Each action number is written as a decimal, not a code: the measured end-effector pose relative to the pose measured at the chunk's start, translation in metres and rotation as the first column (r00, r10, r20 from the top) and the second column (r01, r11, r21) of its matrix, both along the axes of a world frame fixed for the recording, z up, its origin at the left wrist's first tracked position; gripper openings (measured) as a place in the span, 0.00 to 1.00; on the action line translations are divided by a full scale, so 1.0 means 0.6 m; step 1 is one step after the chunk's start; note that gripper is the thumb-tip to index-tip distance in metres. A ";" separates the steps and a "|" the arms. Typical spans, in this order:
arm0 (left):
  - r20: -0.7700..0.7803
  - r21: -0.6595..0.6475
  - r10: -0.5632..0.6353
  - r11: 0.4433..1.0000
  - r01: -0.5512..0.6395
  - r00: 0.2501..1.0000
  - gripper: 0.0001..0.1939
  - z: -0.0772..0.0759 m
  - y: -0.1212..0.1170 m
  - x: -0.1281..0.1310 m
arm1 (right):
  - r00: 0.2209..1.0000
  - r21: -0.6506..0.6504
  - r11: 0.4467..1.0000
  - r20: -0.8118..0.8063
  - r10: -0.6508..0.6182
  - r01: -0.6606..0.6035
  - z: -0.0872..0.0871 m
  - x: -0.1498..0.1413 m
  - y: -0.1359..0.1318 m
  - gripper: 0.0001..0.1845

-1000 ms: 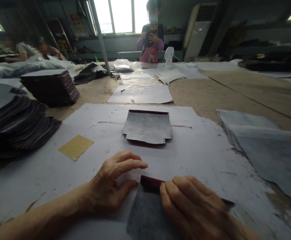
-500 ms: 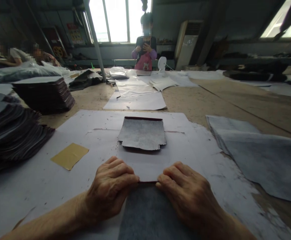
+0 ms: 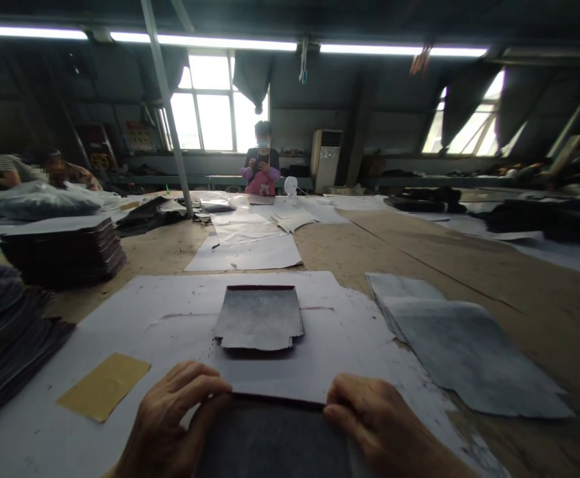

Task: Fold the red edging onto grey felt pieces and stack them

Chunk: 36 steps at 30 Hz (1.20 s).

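Note:
A dark grey sheet with a maroon top edge (image 3: 274, 435) lies at the near edge of the white paper (image 3: 170, 312) covering the table. My left hand (image 3: 175, 418) presses on its upper left corner, fingers curled together. My right hand (image 3: 374, 421) presses on its upper right corner, fingers bent down on the fold. Further out on the paper lies a small pile of similar grey pieces with maroon edges (image 3: 258, 317).
Tall stacks of dark pieces stand at the left (image 3: 63, 249) and near left (image 3: 0, 338). A tan square (image 3: 103, 385) lies on the paper. Large grey sheets (image 3: 459, 348) lie at the right. Across the table a person (image 3: 261, 169) stands; other people sit at far left.
The head has tilted up, so the hands sit lower in the picture. Both hands have slid apart along the maroon folded edge toward its corners.

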<state>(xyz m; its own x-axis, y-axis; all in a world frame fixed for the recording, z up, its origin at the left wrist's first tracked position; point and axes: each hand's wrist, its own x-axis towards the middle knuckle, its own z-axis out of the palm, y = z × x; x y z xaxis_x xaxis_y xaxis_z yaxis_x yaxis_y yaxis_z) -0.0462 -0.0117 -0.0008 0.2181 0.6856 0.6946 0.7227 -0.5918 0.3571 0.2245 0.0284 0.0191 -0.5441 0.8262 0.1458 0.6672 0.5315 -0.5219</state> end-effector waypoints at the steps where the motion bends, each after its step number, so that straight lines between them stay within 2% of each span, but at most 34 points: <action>1: 0.014 -0.028 0.015 1.000 -0.015 1.000 0.04 0.000 -0.001 -0.003 | 1.000 -0.012 1.000 -0.016 -0.022 0.022 0.000 0.003 0.000 0.08; 5: 0.075 -0.156 0.039 0.987 -0.027 0.996 0.06 0.010 -0.003 -0.020 | 0.992 -0.015 0.998 -0.106 -0.065 0.064 0.024 0.005 -0.004 0.10; 7: 0.068 -0.225 0.019 0.974 -0.003 0.998 0.06 0.027 0.000 -0.034 | 0.988 0.000 0.999 -0.147 -0.049 0.050 0.055 0.002 -0.002 0.10; 9: 0.081 -0.284 0.024 0.959 0.000 0.996 0.06 0.055 0.010 -0.049 | 0.982 -0.012 1.000 -0.186 -0.020 0.018 0.092 -0.001 0.010 0.09; 11: 0.128 -0.330 0.076 0.943 -0.030 0.989 0.08 0.088 0.032 -0.061 | 0.977 -0.111 0.992 -0.210 0.034 -0.059 0.126 -0.007 0.040 0.08; 13: 0.160 -0.391 0.148 0.917 -0.074 0.976 0.11 0.114 0.070 -0.067 | 0.980 -0.246 0.962 -0.188 0.071 -0.117 0.143 -0.018 0.086 0.09; 14: 0.155 -0.430 0.178 0.898 -0.096 0.972 0.12 0.122 0.094 -0.068 | 0.987 -0.287 0.953 -0.151 0.058 -0.100 0.143 -0.026 0.113 0.10; 16: 0.134 -0.483 0.227 0.865 -0.137 0.965 0.11 0.121 0.146 -0.067 | 0.996 -0.261 0.965 -0.085 -0.013 -0.010 0.129 -0.048 0.167 0.10; 19: 0.101 -0.477 0.283 0.855 -0.203 0.954 0.10 0.092 0.213 -0.063 | 0.991 -0.154 0.979 0.018 -0.136 0.137 0.091 -0.083 0.228 0.11; 21: 0.073 -0.455 0.308 0.857 -0.243 0.949 0.09 0.067 0.240 -0.061 | 0.975 -0.079 0.974 0.086 -0.205 0.212 0.070 -0.098 0.249 0.12; 24: 0.037 -0.414 0.327 0.865 -0.284 0.944 0.10 0.040 0.259 -0.060 | 0.945 0.017 0.958 0.163 -0.285 0.286 0.052 -0.107 0.263 0.13; 29: -0.003 -0.367 0.367 0.865 -0.343 0.930 0.12 0.024 0.270 -0.057 | 0.911 0.153 0.938 0.234 -0.340 0.311 0.037 -0.114 0.269 0.13; 34: -0.061 -0.327 0.389 0.862 -0.387 0.919 0.11 0.012 0.278 -0.050 | 0.927 0.287 0.918 0.176 -0.332 0.274 0.023 -0.119 0.274 0.10; 36: -0.091 -0.307 0.396 0.862 -0.404 0.914 0.11 0.011 0.285 -0.053 | 0.954 0.345 0.912 0.116 -0.277 0.223 0.012 -0.114 0.287 0.11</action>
<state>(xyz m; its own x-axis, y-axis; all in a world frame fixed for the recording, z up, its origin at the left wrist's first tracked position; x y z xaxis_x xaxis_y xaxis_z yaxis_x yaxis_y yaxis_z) -0.0781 0.1595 0.0060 -0.1077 0.8976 0.4275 0.8840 -0.1103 0.4544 0.1562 0.2008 0.0261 -0.3641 0.8601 0.3573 0.8601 0.4577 -0.2252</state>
